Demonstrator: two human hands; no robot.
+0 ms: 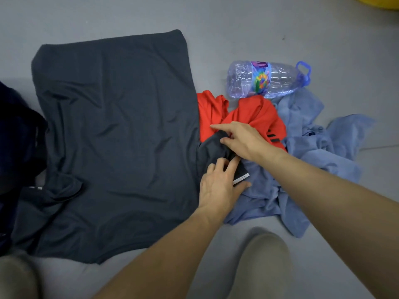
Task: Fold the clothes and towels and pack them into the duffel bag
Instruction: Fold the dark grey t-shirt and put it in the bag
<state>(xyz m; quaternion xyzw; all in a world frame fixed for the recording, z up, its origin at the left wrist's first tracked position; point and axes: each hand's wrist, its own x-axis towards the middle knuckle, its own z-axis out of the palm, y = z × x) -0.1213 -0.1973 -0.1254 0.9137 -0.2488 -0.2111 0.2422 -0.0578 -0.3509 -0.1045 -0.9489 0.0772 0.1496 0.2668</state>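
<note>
A dark grey T-shirt (116, 134) lies spread flat on the grey floor, its right sleeve (212, 147) bunched over a red garment (257, 117). My left hand (220, 186) rests on the sleeve's hem with straight fingers, thumb on the blue towel (311, 152). My right hand (241, 137) pinches the sleeve's upper edge between thumb and curled fingers, index finger pointing left. The blue towel lies crumpled to the right. A dark navy bag or cloth (15, 147) shows at the left edge, mostly cut off.
A crushed clear plastic water bottle (267, 79) with a blue handle lies on its side behind the red garment. My knees (263, 262) show at the bottom. A yellow object (380, 2) sits in the top right corner.
</note>
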